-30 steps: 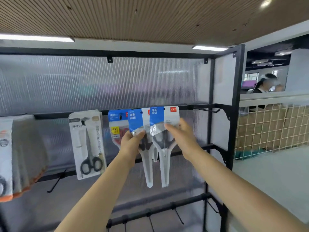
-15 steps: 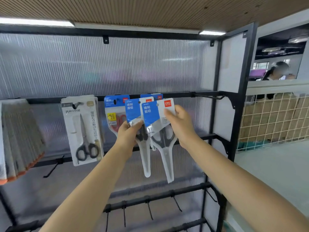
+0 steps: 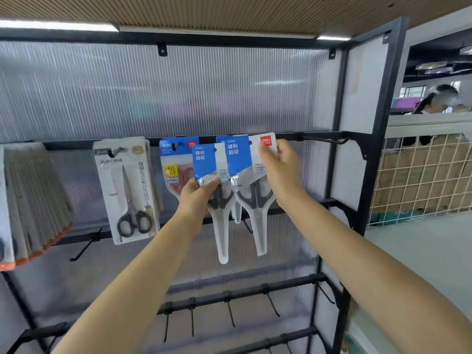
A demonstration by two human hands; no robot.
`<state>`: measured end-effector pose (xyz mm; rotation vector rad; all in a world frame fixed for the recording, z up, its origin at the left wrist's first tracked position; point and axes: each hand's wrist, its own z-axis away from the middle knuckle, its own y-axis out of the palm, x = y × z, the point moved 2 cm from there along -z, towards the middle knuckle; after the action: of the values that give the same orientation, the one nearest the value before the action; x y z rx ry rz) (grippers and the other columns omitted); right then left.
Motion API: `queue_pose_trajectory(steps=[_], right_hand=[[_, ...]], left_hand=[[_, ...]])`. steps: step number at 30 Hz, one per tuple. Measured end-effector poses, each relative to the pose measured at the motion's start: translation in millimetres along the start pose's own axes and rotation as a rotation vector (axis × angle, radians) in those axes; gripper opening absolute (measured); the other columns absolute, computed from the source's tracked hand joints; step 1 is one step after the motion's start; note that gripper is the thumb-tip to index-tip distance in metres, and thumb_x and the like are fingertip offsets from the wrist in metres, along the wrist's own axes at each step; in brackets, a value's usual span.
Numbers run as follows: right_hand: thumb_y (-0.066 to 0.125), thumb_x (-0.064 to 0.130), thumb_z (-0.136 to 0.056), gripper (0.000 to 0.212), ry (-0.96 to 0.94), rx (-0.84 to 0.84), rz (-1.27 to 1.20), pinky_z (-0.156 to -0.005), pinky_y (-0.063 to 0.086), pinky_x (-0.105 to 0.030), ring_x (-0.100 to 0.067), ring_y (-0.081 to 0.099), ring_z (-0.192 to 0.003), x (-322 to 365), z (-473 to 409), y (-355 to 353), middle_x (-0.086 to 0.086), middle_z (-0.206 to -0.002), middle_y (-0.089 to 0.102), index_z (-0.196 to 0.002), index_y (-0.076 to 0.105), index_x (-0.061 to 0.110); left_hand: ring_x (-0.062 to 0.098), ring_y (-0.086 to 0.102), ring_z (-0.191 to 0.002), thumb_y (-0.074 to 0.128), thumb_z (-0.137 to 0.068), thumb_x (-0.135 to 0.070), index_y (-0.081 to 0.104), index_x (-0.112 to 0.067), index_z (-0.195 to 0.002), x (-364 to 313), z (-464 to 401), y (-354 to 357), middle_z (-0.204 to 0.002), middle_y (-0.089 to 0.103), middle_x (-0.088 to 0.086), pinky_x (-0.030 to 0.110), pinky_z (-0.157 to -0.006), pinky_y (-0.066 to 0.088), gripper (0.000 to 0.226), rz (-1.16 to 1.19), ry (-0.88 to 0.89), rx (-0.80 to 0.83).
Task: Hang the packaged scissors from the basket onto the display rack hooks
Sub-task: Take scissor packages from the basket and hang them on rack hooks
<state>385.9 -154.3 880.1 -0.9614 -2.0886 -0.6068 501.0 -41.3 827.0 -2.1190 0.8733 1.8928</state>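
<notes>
two blue-carded scissor packs are held at the top rail of the display rack (image 3: 378,139). right pack (image 3: 251,175): right hand (image 3: 279,172) fingers pinch its upper corner, keeping the hang hole level with the rail for hooking. left pack (image 3: 213,190): left hand (image 3: 196,200) fingers grip mid-card, holding it lower, clear of the red-handled pack (image 3: 176,164) hanging behind.

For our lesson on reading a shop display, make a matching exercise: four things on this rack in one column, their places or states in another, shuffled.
Things
1. blue-carded scissors pack, right
2. blue-carded scissors pack, left
3. white-carded black-handled scissors
4. bare black hook

States
A. hangs untouched
B. held by left hand
C. empty, top rail
D. held by right hand

Pairs: 1-D, 2-B, 3-A, 4-C
</notes>
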Motion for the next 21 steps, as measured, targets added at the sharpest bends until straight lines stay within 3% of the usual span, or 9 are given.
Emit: queue_pose_trajectory(steps=[5, 9, 16, 21], right_hand=[[0.052, 0.02, -0.096, 0.015, -0.011, -0.005, 0.033, -0.052, 0.042, -0.009, -0.008, 0.058, -0.078, -0.5, -4.1, -0.7, -0.002, -0.088, 0.06, -0.081, 0.048, 0.02], [0.052, 0.018, -0.096, 0.017, 0.006, -0.022, 0.004, -0.053, 0.045, -0.012, -0.003, 0.058, -0.075, -5.9, -3.3, -2.2, 0.004, -0.084, 0.06, -0.08, 0.047, 0.022], [0.053, 0.019, -0.094, 0.01, 0.068, -0.027, 0.041, -0.047, 0.038, -0.011, -0.005, 0.054, -0.066, -24.2, -10.1, 1.2, 0.003, -0.075, 0.056, -0.089, 0.05, 0.011], [0.053, 0.026, -0.095, 0.015, 0.082, -0.005, 0.091, -0.055, 0.045, -0.019, -0.011, 0.06, -0.078, -36.6, -21.7, 7.1, 0.001, -0.083, 0.06, -0.094, 0.051, 0.011]], left_hand=[[0.017, 0.063, -0.091, 0.059, -0.092, -0.016, 0.053, -0.015, -0.112, -1.0, -0.6, -0.3, -0.095, 0.065, 0.0, 0.038, -0.081, 0.051, 0.021, -0.002, 0.006, -0.007], [0.022, 0.062, -0.1, 0.06, -0.092, -0.017, 0.053, -0.014, -0.117, 1.2, -0.7, -2.5, -0.1, 0.065, 0.002, 0.042, -0.089, 0.051, 0.026, -0.01, -0.006, -0.018], [0.023, 0.063, -0.102, 0.06, -0.091, -0.016, 0.054, -0.012, -0.121, 2.8, -2.8, -2.6, -0.107, 0.066, 0.005, 0.046, -0.094, 0.05, 0.031, -0.021, -0.023, -0.029], [0.02, 0.064, -0.095, 0.059, -0.092, -0.017, 0.054, -0.012, -0.118, 5.8, -1.7, -4.3, -0.102, 0.066, 0.004, 0.042, -0.09, 0.052, 0.027, -0.062, -0.006, -0.023]])
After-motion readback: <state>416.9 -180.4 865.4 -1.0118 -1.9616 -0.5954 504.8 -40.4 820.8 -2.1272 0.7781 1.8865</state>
